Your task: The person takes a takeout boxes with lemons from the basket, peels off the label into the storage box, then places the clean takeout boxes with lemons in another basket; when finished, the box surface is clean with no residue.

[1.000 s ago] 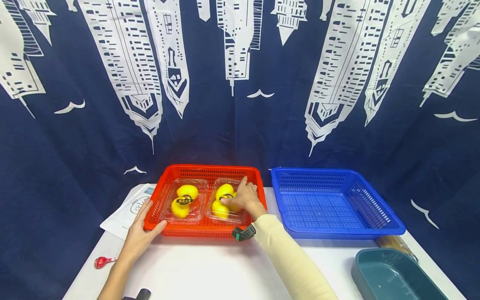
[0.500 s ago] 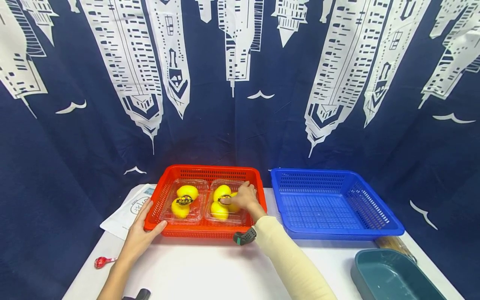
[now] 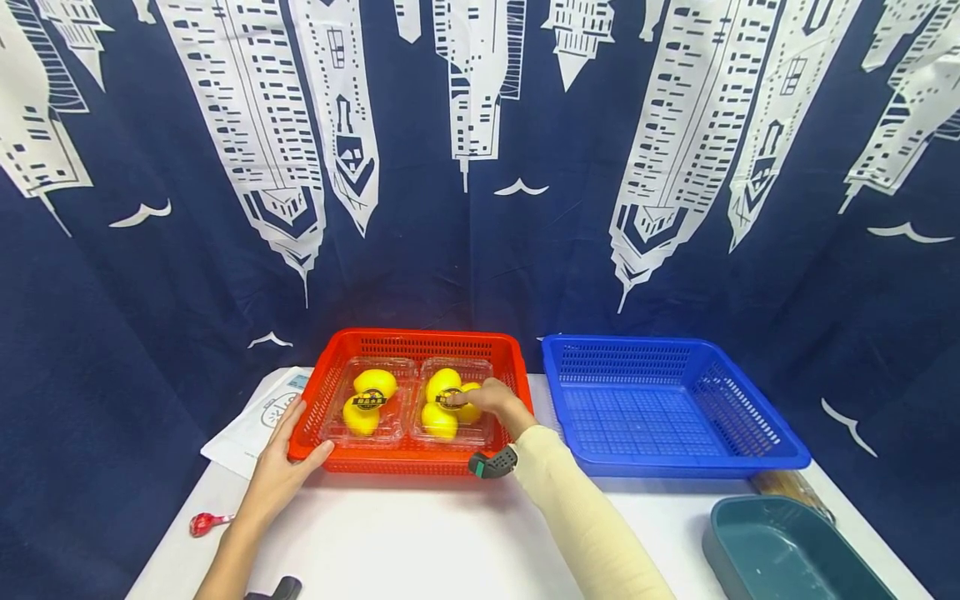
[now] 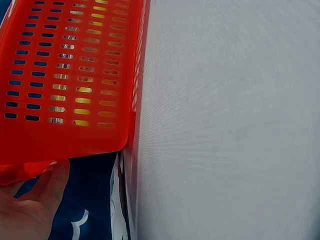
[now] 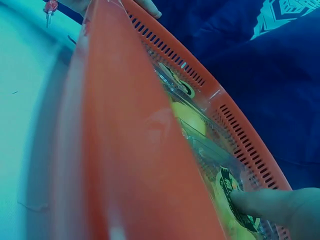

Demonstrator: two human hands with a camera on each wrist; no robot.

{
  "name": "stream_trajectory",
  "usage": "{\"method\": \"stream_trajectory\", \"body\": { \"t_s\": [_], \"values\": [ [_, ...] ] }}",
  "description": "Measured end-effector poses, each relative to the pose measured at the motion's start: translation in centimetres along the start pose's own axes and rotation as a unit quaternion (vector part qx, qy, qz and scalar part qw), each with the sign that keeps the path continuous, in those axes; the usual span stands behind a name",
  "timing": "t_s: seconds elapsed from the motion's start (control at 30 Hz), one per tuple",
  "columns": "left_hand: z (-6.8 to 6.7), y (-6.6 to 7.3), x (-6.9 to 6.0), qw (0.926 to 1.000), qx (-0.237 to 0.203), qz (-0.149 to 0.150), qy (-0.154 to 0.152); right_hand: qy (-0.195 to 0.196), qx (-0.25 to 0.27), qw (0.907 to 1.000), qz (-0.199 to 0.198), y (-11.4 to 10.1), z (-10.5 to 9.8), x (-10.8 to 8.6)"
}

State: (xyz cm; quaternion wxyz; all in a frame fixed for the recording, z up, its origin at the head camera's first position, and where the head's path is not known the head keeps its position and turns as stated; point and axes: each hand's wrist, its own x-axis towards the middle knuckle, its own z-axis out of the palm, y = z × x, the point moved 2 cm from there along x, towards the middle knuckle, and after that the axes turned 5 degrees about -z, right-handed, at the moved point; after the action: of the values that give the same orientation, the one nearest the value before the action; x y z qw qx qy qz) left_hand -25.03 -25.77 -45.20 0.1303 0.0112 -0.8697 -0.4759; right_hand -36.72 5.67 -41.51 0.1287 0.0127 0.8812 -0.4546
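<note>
Inside the red basket [image 3: 420, 458] lie two clear plastic boxes of yellow fruit, each with a black label. The left box [image 3: 401, 383] shows two fruits, the right box [image 3: 431, 367] three. My left hand [image 3: 279, 475] grips the basket's front left corner, thumb at the front rim and fingers along the left side; the left wrist view shows fingertips [image 4: 57, 172] at the rim. My right hand [image 3: 495, 398] is on the right box, thumb [image 5: 255, 202] on the label. Its other fingers bend down at the box's right side, mostly hidden.
A blue basket [image 3: 558, 417] stands to the right. In front of it is a dark green tub [image 3: 723, 542], with a brownish packet [image 3: 795, 487] behind. A red lollipop [image 3: 202, 523] and white printed paper [image 3: 240, 442] lie at left. A patterned navy curtain [image 3: 480, 267] hangs behind.
The right box has straightened and shifted slightly left. My right hand's fingers have dropped from over the box to its right side. The left hand has not moved.
</note>
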Motion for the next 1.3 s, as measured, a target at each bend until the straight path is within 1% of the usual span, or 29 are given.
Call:
{"method": "stream_trajectory", "body": {
  "t_s": [0.13,0.33,0.5,0.6,0.7,0.8,0.93,1.07,1.2,1.3],
  "values": [
    [0.1,0.0,0.1,1.0,0.003,-0.001,-0.001,-0.007,0.021,0.9997,0.006,0.0,0.1,-0.1],
    [0.2,0.1,0.0,1.0,0.005,0.003,0.0,-0.035,0.053,0.998,-0.002,-0.1,-0.1,-0.4],
    [0.1,0.1,-0.1,1.0,0.007,0.004,0.003,-0.049,0.072,0.9961,-0.012,-0.1,-0.4,-0.7],
    [0.1,0.1,0.0,1.0,0.006,0.003,0.003,-0.05,0.075,0.9959,-0.01,-0.2,-0.4,-0.8],
    [0.0,0.1,0.0,1.0,0.003,0.002,0.001,-0.049,0.066,0.9966,-0.007,-0.3,-0.5,-0.8],
    [0.0,0.1,0.1,1.0,-0.001,0.005,0.002,-0.046,0.067,0.9966,-0.015,-0.4,-0.5,-0.9],
    [0.0,0.1,0.1,1.0,-0.002,0.008,0.003,-0.047,0.091,0.9943,-0.029,-0.6,-0.6,-0.9],
    [0.1,0.1,0.1,0.9999,-0.003,0.011,0.002,-0.053,0.088,0.9943,-0.031,-0.6,-0.8,-1.0],
    [0.0,0.3,0.0,0.9999,-0.007,0.013,-0.001,-0.061,0.084,0.9936,-0.044,-0.5,-1.0,-1.1],
    [-0.1,0.3,0.0,0.9999,-0.004,0.009,-0.003,-0.062,0.08,0.9936,-0.051,-0.5,-1.0,-1.3]
  ]
}}
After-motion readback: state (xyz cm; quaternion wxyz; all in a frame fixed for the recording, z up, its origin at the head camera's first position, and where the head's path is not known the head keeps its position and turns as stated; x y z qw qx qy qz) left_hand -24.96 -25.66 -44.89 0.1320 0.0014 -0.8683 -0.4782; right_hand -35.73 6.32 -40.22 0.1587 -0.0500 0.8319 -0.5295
